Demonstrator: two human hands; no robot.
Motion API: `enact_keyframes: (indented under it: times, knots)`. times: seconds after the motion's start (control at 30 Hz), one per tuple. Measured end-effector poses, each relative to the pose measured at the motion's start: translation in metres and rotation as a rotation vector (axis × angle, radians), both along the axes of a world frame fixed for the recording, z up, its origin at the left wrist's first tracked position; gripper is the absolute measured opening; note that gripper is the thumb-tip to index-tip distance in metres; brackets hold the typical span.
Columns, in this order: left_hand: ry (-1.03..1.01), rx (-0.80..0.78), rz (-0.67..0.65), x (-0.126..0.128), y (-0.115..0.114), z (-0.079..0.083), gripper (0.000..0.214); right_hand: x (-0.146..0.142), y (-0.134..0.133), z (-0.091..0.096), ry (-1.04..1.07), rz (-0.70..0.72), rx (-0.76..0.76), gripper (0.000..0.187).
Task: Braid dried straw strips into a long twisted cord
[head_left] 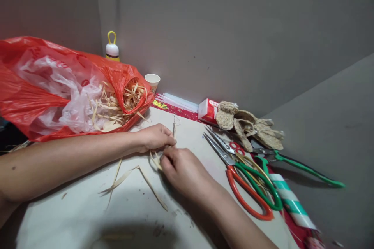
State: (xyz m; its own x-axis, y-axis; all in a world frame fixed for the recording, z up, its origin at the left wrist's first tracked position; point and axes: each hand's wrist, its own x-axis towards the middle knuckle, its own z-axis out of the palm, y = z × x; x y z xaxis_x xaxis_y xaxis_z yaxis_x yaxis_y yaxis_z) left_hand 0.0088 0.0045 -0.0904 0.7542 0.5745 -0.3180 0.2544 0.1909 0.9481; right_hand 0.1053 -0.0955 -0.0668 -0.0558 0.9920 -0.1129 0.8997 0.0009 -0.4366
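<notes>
My left hand and my right hand meet at the middle of the pale table top. Both are closed in a pinch on thin dried straw strips. The strips trail from my fingers down and to the left across the table. A thin upright needle-like stick stands just above my left fingertips. The exact spot where the fingers grip the straw is partly hidden by my right hand.
A red plastic bag spilling dried straw lies at the left. Red and green scissors, woven straw pieces, a paper cup, a small red-white box, a bottle and striped tape lie at the right and back.
</notes>
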Motion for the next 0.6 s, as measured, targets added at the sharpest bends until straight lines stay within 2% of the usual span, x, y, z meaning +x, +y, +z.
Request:
enact_keyframes:
  times: [0.07, 0.13, 0.17, 0.2, 0.23, 0.33, 0.37, 0.43, 0.6]
  knots:
    - [0.008, -0.057, -0.012, -0.002, 0.002, 0.002, 0.014, -0.001, -0.009, 0.016, 0.105, 0.201, -0.132, 0.021]
    - [-0.001, -0.131, -0.024, -0.005, 0.005, 0.004, 0.013, 0.006, -0.014, 0.032, 0.305, 0.408, -0.370, 0.018]
    - [-0.019, -0.170, -0.031, -0.006, 0.006, 0.006, 0.013, 0.012, -0.013, 0.037, 0.429, 0.411, -0.461, 0.019]
    - [-0.039, -0.205, -0.040, -0.007, 0.008, 0.007, 0.012, 0.020, -0.010, 0.040, 0.549, 0.341, -0.499, 0.024]
    - [-0.053, -0.233, -0.051, -0.007, 0.009, 0.007, 0.012, 0.029, -0.005, 0.040, 0.639, 0.205, -0.440, 0.030]
    - [-0.064, -0.262, -0.065, -0.008, 0.011, 0.008, 0.010, 0.053, 0.015, 0.026, 0.744, -0.296, 0.056, 0.030]
    - [-0.064, -0.261, -0.068, -0.008, 0.011, 0.008, 0.010, 0.058, 0.021, 0.019, 0.753, -0.382, 0.082, 0.028]
    - [-0.076, -0.253, -0.075, -0.007, 0.011, 0.008, 0.011, 0.060, 0.029, 0.006, 0.787, -0.413, 0.010, 0.028]
    - [-0.093, -0.213, -0.113, -0.008, 0.009, 0.007, 0.015, 0.041, 0.028, -0.008, 1.041, -0.324, -0.200, 0.030]
